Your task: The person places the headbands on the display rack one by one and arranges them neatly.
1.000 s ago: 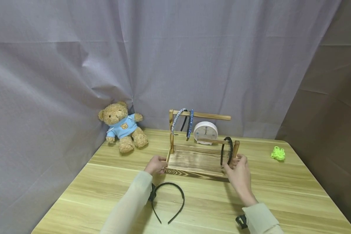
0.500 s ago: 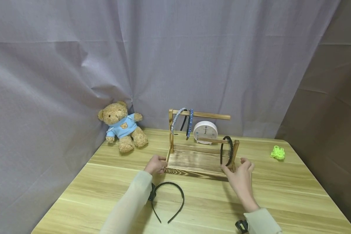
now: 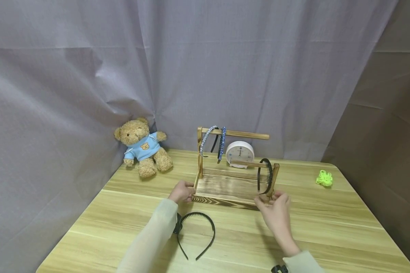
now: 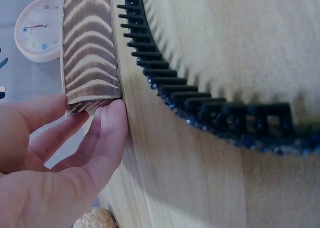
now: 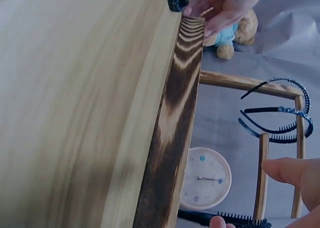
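A wooden headband rack (image 3: 229, 185) with a tray base and two bars stands mid-table. My left hand (image 3: 183, 192) grips its front left corner, thumb and fingers around the edge in the left wrist view. My right hand (image 3: 276, 214) is beside the rack's front right corner, its thumb and fingers spread apart; contact there is unclear. A black toothed headband (image 3: 268, 176) hangs on the lower bar, just above that hand. On the upper bar hang a silver glittery headband (image 3: 205, 141) and a blue glittery headband (image 3: 222, 144). Another headband (image 3: 213, 231) lies in front on the table.
Behind the rack stands a round white clock (image 3: 240, 153). A teddy bear (image 3: 143, 148) in a blue shirt sits at the back left. A neon green flower-like item (image 3: 324, 178) lies on the table (image 3: 341, 220) at right. Grey curtain (image 3: 242, 68) hangs behind.
My right hand has let go of the black headband on the lower bar, then come down and slightly left toward the rack's corner. My left hand and the rack have stayed put.
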Tool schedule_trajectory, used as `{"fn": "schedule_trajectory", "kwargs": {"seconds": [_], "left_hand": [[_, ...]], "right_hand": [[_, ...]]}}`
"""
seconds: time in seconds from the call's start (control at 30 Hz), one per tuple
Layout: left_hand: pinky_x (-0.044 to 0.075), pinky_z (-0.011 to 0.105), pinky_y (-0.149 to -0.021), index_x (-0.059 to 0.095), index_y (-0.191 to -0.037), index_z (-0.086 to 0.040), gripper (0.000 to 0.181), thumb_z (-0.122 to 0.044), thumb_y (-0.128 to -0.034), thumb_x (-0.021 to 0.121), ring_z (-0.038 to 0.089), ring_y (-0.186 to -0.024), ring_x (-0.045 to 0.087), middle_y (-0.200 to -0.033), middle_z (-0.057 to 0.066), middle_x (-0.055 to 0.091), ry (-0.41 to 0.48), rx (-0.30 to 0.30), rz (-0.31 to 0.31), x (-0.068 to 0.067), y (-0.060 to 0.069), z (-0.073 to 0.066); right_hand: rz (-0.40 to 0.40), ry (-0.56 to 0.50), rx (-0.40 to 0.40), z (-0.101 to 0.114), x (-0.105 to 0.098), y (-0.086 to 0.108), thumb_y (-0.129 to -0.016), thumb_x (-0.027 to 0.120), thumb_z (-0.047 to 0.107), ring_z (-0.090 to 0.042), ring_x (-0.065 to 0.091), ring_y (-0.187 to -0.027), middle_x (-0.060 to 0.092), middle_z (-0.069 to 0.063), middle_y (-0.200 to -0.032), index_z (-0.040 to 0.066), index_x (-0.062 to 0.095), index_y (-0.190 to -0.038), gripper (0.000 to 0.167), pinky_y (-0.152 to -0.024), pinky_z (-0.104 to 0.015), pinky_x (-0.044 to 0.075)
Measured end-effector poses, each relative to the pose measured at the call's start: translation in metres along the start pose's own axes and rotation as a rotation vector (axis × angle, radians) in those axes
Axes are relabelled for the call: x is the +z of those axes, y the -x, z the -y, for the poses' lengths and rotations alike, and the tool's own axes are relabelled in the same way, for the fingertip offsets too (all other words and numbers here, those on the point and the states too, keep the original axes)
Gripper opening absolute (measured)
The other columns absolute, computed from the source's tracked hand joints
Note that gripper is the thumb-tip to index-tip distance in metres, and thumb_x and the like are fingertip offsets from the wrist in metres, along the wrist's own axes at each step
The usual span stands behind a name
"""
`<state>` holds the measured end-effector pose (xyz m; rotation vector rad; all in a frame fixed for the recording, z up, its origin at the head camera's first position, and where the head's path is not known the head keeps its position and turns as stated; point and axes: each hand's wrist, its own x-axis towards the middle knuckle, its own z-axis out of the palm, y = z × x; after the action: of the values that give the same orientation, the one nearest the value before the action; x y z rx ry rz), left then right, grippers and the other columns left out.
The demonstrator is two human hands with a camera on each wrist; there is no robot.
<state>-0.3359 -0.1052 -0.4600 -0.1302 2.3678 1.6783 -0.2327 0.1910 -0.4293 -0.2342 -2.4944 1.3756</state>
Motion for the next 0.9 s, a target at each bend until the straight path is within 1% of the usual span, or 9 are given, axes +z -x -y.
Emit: {"fn": "schedule_trajectory", "kwargs": {"seconds": [0.1,0.27,0.33,0.47,0.57,0.63,0.7,0.8,0.9], "left_hand": [[0.056,0.024,-0.060,0.049,-0.136,0.010,0.043,-0.001,-0.0952,0.055,0.008,-0.059,0.047,-0.074,0.004,0.054,-0.010,0.007,-0.005,0.000,0.000,0.000],[0.058,0.026,-0.063,0.050,-0.136,0.010,0.043,-0.002,-0.0951,0.055,0.009,-0.060,0.049,-0.078,0.006,0.056,-0.023,0.009,-0.006,0.000,0.000,0.000],[0.058,0.025,-0.062,0.050,-0.136,0.010,0.042,-0.002,-0.0952,0.055,0.009,-0.060,0.048,-0.078,0.006,0.056,-0.023,0.007,-0.007,0.000,0.000,0.000],[0.057,0.025,-0.062,0.050,-0.136,0.009,0.042,-0.002,-0.0955,0.054,0.008,-0.059,0.047,-0.074,0.004,0.054,-0.019,0.005,-0.006,0.000,0.000,0.000],[0.056,0.024,-0.061,0.050,-0.136,0.009,0.042,-0.002,-0.0959,0.054,0.007,-0.058,0.046,-0.072,0.002,0.052,-0.021,0.006,-0.005,0.000,0.001,-0.001],[0.055,0.023,-0.060,0.050,-0.136,0.009,0.042,-0.003,-0.0962,0.054,0.007,-0.058,0.045,-0.071,0.002,0.051,-0.024,0.004,-0.004,0.000,0.002,-0.002],[0.056,0.024,-0.061,0.049,-0.137,0.009,0.042,-0.002,-0.0961,0.054,0.007,-0.058,0.045,-0.072,0.002,0.052,-0.026,0.004,-0.004,0.000,0.002,-0.002],[0.057,0.025,-0.063,0.049,-0.136,0.010,0.043,-0.002,-0.0955,0.054,0.007,-0.058,0.045,-0.073,0.003,0.053,-0.024,0.009,-0.003,0.000,0.001,-0.002],[0.056,0.025,-0.062,0.049,-0.136,0.010,0.043,-0.001,-0.0949,0.055,0.008,-0.058,0.046,-0.073,0.003,0.053,-0.014,0.012,-0.002,0.000,-0.001,0.000]], "right_hand": [[0.049,-0.019,0.016,0.001,0.001,0.003,-0.091,0.070,0.024,-0.039,0.046,-0.111,0.034,-0.029,-0.129,-0.011,0.026,-0.136,0.072,-0.091,-0.043,0.049],[0.072,0.023,0.001,0.001,0.006,0.006,-0.089,0.071,0.023,-0.037,0.054,-0.103,0.043,-0.029,-0.123,-0.014,0.030,-0.134,0.071,-0.084,-0.041,0.052],[0.080,0.025,-0.006,0.001,0.007,0.007,-0.089,0.071,0.021,-0.037,0.056,-0.103,0.045,-0.028,-0.120,-0.015,0.032,-0.134,0.070,-0.084,-0.041,0.052],[0.117,0.019,-0.007,0.003,0.009,0.010,-0.090,0.069,0.017,-0.042,0.056,-0.108,0.047,-0.030,-0.121,-0.016,0.031,-0.136,0.068,-0.091,-0.048,0.053],[0.154,0.025,-0.003,0.004,0.011,0.012,-0.091,0.068,0.017,-0.045,0.057,-0.110,0.049,-0.033,-0.123,-0.016,0.032,-0.137,0.067,-0.090,-0.050,0.054],[0.178,0.016,0.005,0.004,0.013,0.014,-0.091,0.067,0.017,-0.045,0.058,-0.109,0.050,-0.034,-0.124,-0.016,0.033,-0.137,0.066,-0.086,-0.047,0.057],[0.204,-0.014,0.017,0.005,0.015,0.016,-0.091,0.067,0.016,-0.043,0.060,-0.106,0.050,-0.035,-0.125,-0.016,0.034,-0.136,0.065,-0.081,-0.043,0.058],[0.256,-0.074,0.032,0.007,0.019,0.020,-0.091,0.067,0.015,-0.037,0.064,-0.098,0.048,-0.036,-0.127,-0.016,0.033,-0.136,0.064,-0.076,-0.038,0.060],[0.310,-0.099,0.034,0.010,0.023,0.025,-0.091,0.068,0.016,-0.031,0.066,-0.093,0.046,-0.035,-0.128,-0.015,0.034,-0.135,0.065,-0.076,-0.038,0.060]]}}
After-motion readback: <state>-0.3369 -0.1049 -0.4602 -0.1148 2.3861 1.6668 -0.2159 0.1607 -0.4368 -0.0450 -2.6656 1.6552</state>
